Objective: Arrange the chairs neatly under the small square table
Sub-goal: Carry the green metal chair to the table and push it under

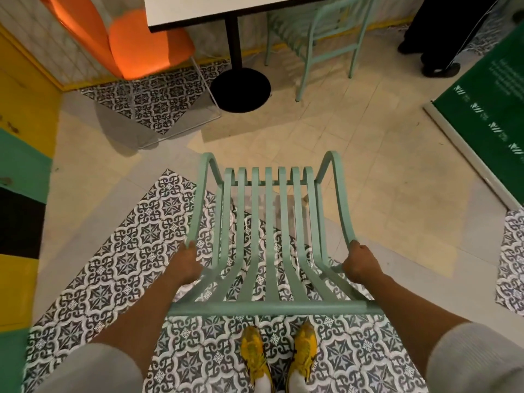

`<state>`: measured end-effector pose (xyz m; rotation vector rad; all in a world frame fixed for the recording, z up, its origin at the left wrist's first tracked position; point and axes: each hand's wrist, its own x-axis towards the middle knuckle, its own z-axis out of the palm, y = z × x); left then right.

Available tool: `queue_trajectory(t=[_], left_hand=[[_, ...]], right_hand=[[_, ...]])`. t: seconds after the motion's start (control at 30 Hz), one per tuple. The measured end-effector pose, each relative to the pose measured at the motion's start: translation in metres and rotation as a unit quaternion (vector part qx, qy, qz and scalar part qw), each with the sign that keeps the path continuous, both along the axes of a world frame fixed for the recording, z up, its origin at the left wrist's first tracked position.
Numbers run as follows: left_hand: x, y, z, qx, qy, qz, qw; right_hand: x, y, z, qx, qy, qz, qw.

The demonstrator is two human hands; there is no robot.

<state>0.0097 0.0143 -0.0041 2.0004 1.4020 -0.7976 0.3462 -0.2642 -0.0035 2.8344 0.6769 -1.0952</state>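
Note:
A mint green slatted metal chair (268,228) stands right in front of me, its seat front facing the table. My left hand (185,263) grips the chair's left side rail. My right hand (360,260) grips its right side rail. The small square table (198,12), white-topped with a black post and round black base (240,89), is ahead at the top of the view, a stretch of floor away from this chair. A second mint chair (320,32) sits partly under the table's right side. An orange chair (141,38) stands at the table's left.
A green banner (487,109) with a white frame leans at the right. A person's dark legs and shoes (433,46) stand at the upper right. A yellow, green and black wall edge (22,165) runs along the left. My yellow shoes (279,361) are behind the chair.

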Motion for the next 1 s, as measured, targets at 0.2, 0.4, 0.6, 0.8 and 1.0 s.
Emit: queue_trajectory(t=[0.2,0.4,0.6,0.8,1.0], left_hand=[[0.001,-0.036,0.045,0.008,-0.083,0.003,0.996],[0.010,-0.089,0.089,-0.011,-0.151,-0.035,0.988],[0.000,-0.135,0.107,0.122,-0.172,-0.156,0.965],[-0.006,-0.138,0.111,0.148,-0.199,-0.191,0.950],[-0.003,-0.143,0.114,0.171,-0.187,-0.209,0.945]], right_hand=[[-0.030,-0.004,0.042,0.021,-0.019,0.095,0.995],[-0.071,-0.007,0.080,0.141,0.024,0.137,0.980],[-0.108,-0.025,0.099,0.179,-0.053,0.160,0.969],[-0.135,-0.042,0.108,0.204,-0.194,0.242,0.929],[-0.138,-0.043,0.113,0.177,-0.193,0.262,0.929]])
